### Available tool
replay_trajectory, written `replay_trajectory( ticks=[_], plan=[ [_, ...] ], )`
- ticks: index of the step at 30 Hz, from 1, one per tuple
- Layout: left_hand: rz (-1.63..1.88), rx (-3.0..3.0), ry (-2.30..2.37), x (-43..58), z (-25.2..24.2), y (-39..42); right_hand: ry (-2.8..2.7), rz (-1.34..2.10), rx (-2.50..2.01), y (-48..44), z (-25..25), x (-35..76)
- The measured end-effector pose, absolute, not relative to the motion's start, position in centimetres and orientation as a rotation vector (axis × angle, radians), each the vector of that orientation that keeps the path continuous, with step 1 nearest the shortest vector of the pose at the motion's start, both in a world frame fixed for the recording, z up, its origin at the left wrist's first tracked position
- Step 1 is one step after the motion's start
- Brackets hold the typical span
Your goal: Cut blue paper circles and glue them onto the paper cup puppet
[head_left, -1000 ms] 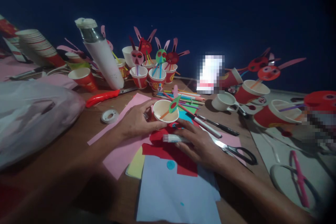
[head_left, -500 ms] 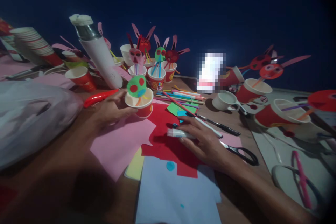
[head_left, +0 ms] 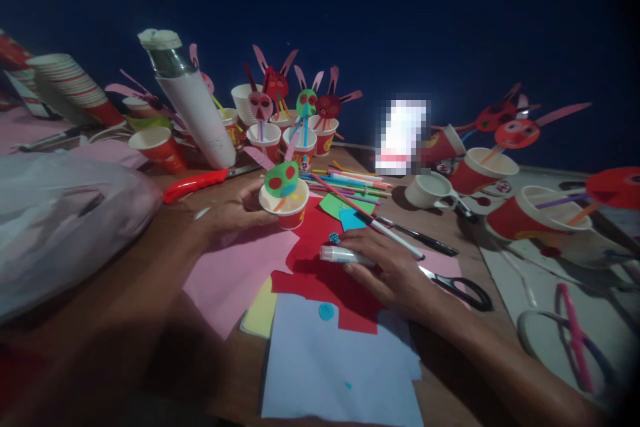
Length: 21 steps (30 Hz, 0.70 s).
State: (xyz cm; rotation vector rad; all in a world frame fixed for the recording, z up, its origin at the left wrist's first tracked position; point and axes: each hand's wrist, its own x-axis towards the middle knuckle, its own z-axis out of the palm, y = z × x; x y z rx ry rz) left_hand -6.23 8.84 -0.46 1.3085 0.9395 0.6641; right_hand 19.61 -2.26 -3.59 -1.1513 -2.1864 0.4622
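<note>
My left hand grips a red and white paper cup from its left side. A green paper face with red eyes and pink ears stands up out of that cup. Under the fingers of my right hand is a white glue stick, held low over a red paper sheet. A small patterned blue disc lies just beyond the glue stick. Pink paper spreads below the cup, and a pale blue sheet lies nearest me.
Finished-looking cups with paper faces line the back near a white flask. Coloured pens, scissors and a white mug lie to the right. A red-handled knife and a plastic bag are at left.
My left hand has carried the cup with the green face to the right. More of the knife now shows behind it. My right hand has stayed almost still with the glue stick.
</note>
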Motion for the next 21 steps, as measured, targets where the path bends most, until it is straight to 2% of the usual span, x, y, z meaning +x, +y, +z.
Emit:
replay_trajectory(
  ticks=[6,14,21],
  plan=[
    [0.585,1.413,0.738,-5.6,-2.4,10.5,-2.123,0.419,-1.127,-2.4,-3.8,19.7],
    [0.638,1.532,0.757,-5.6,-2.8,10.9,-2.093,0.346,-1.153,-2.6,-4.1,19.9],
    [0.593,1.602,1.143,-6.8,0.0,8.9,-2.042,0.424,-1.187,-2.7,-3.8,19.7]
  ],
)
